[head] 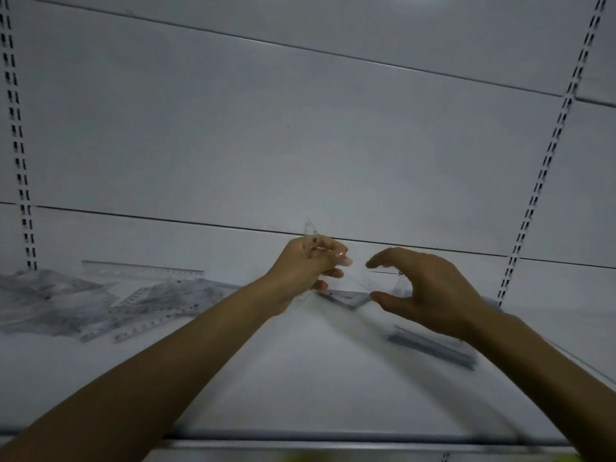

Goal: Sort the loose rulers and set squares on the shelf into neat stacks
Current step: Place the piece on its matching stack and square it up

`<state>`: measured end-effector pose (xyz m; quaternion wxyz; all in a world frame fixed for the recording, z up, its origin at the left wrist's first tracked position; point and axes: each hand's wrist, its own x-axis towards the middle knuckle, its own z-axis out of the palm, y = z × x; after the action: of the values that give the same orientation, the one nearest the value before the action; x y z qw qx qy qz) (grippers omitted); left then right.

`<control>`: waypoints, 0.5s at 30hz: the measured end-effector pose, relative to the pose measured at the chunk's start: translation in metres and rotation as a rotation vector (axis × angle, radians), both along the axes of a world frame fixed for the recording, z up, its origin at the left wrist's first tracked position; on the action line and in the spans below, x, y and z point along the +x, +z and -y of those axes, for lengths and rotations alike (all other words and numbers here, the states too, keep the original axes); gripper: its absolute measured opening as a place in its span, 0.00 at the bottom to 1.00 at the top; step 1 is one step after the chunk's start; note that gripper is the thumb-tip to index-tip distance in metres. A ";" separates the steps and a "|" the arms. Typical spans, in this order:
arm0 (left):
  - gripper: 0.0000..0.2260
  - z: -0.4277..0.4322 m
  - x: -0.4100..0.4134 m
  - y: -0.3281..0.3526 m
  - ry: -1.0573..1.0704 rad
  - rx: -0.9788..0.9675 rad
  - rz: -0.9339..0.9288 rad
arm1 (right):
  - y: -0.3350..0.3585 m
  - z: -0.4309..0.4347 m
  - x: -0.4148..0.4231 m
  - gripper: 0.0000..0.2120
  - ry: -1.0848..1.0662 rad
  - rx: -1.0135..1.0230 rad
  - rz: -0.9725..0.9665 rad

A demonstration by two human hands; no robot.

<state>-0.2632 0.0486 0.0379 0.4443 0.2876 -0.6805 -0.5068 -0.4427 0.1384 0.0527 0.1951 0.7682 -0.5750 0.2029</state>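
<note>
Fingers of the left grip point(308, 265) curl round a clear set square point(310, 230), pinching it upright above the shelf point(293, 381); one tip pokes out over the knuckles. The far corner reaches toward the right grip point(430, 291), which is spread, thumb below and fingers arched above. Whether it touches the plastic yet cannot be told.

On the shelf just under the hands lies another set square point(343, 300), flat. To the right, near the right wrist, sits a dark bundle point(433, 348), too blurred to name, perhaps a stack already begun. Well off to the left a loose heap of rulers point(100, 305) sprawls at mixed angles, and one long ruler point(143, 271) stands behind it, seemingly against the back panel.

The step in hand looks like squaring up the held piece before adding it to a stack. To do it well, the right grip should take the free corner by its edges, since clear plastic is slippery and smudges. Both hands can then turn it to match the flat piece below, long edge to long edge, and lower it level, not dropped. Most of the sorting appears still to be done.
</note>
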 end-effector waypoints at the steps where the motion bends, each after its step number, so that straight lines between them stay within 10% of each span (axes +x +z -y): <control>1: 0.06 0.000 -0.009 0.000 0.062 -0.025 0.017 | 0.000 0.000 -0.008 0.22 -0.004 0.016 0.013; 10: 0.29 0.011 -0.045 -0.044 0.464 -0.457 0.415 | 0.005 0.034 -0.051 0.23 0.015 0.078 -0.026; 15: 0.23 0.025 -0.034 -0.057 0.481 -0.725 0.651 | -0.007 0.043 -0.069 0.22 0.028 0.111 0.007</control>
<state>-0.2968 0.0235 -0.0188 0.3846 0.4058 -0.8291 -0.0082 -0.5115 0.0958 0.0453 0.1471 0.7851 -0.5753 0.1759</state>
